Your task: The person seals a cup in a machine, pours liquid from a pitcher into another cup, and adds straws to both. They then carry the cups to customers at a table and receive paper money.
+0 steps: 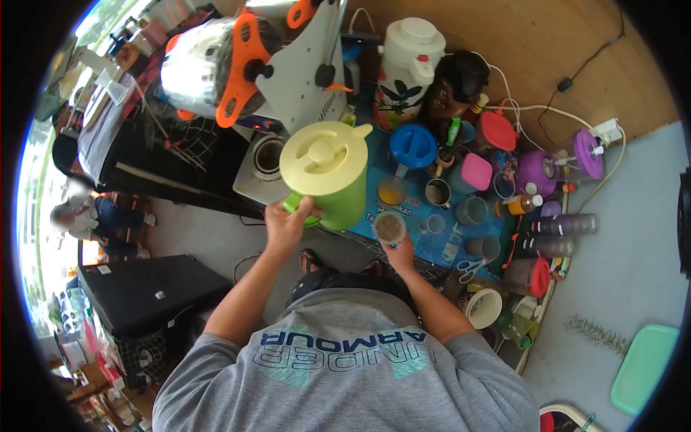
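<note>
nearest, a soft grey cotton-like t-shirt (345, 396) with block lettering and pale teal patches stretches over the person's shoulders and chest. just beyond it, the left hand (286, 227) is closed around the loop handle of a pitcher (345, 205), a tall, smooth plastic cylinder in bright green, topped by a round pale-yellow lid (324, 155) with a raised knob and a stubby spout. the right hand (400, 253) is curled around a clear round cup (389, 227), its fingers partly hidden, with brownish contents showing through the open mouth. both vessels are at the near edge of the bench (414, 248), which is covered in a glossy blue printed sheet; the cup is to the right of the pitcher. close by are a small see-through cup (433, 224), scissors (471, 269) with pale looped handles, and a cream, round-mouthed tub (484, 308). farther in come a shiny metal mug (437, 192), a pink, rounded-square lid (475, 173) and a ribbed blue lid (413, 146) on a clear jug. at the back, a barrel-shaped flask (407, 68) with a leafy print is near a machine (306, 79) of flat grey metal plate and lobed orange discs, before a smooth brown wall (547, 43).
</note>
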Available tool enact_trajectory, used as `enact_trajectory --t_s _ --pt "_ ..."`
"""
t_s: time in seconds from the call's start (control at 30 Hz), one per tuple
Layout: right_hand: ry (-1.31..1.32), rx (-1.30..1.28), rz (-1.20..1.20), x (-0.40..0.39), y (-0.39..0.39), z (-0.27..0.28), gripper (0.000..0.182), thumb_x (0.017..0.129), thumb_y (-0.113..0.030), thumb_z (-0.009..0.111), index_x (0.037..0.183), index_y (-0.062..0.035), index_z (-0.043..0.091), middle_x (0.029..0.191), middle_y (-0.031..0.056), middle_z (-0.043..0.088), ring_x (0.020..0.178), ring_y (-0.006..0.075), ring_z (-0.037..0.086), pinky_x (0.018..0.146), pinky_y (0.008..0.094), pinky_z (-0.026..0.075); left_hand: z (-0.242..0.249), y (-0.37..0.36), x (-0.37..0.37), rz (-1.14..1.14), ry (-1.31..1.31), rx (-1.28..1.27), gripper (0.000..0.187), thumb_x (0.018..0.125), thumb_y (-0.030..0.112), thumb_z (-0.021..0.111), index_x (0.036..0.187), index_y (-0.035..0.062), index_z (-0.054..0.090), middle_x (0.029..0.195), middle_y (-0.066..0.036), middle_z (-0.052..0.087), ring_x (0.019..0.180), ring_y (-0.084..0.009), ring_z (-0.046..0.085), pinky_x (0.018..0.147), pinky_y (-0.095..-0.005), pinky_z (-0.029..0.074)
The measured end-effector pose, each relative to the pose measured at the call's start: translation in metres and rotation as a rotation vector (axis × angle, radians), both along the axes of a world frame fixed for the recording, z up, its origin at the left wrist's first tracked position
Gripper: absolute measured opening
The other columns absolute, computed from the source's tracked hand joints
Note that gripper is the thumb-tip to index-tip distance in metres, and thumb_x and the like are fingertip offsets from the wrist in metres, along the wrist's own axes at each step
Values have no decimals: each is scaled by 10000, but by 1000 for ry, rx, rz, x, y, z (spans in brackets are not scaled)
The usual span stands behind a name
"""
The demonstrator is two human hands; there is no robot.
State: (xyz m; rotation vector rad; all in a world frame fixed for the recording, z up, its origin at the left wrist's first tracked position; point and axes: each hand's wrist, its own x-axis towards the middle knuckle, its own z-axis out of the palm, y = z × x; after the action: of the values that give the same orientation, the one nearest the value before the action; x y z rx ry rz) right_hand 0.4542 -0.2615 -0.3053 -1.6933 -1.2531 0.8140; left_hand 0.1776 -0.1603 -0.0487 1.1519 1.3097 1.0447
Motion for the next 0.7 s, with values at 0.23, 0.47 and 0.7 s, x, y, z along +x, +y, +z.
enact_trajectory --t_s 0.23,0.47,0.7 --pt "152 47 -90 -18 -3 11 598 803 -52 829 1343 -24 573 1265 148 682 1184 273 674 977 376 539 -67 56 71 93 188 210 420 957 389 737 934 -30 755 778 -91 764 706 -144 698 684 -321 550" --pt "66 31 -217 -37 0 27 615 792 -56 839 1348 -26 577 1262 152 685 1196 273 669 984 363 532 -89 103 112 46 261 322 421 941 408 752 871 -6 762 723 -105 733 634 -183 667 636 -372 523" --pt "154 42 -268 -48 1 -6 663 797 -27 833 1385 -3 527 1299 151 665 1227 256 650 1025 361 509 -114 109 120 98 90 160 416 937 403 760 901 -12 761 742 -112 728 685 -163 651 695 -345 534"
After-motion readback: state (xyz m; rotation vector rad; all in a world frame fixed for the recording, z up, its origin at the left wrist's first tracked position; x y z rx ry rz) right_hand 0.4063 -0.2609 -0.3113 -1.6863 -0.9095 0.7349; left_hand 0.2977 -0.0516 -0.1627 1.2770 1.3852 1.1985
